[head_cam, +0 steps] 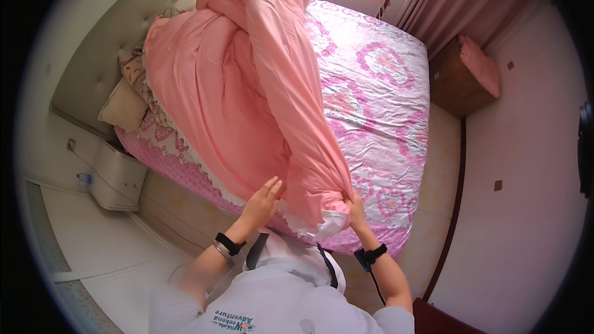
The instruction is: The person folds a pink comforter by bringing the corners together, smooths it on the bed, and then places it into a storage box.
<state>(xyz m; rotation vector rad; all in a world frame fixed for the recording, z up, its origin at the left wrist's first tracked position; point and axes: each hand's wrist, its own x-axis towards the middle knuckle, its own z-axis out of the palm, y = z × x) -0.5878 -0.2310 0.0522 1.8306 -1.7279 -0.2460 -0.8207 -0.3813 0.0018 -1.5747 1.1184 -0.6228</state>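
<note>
A pink quilt (218,83) with a white ruffled edge lies bunched over the headboard half of the bed. My right hand (355,211) grips its near right corner, where the white ruffle folds over. Over the quilt's near edge is my left hand (262,202), fingers extended and close together; whether it touches the cloth I cannot tell. To the right of the quilt, the floral bedsheet (387,65) in white and pink shows wrinkles. A beige pillow (123,104) and a patterned pillow (134,69) stick out by the headboard.
A tufted headboard (102,41) stands at the left. Below it is a white nightstand (118,178), with a cable along the wall and floor. A brown wooden cabinet (459,83) bearing a pink cloth (480,65) stands at the far right, beside curtains (464,0).
</note>
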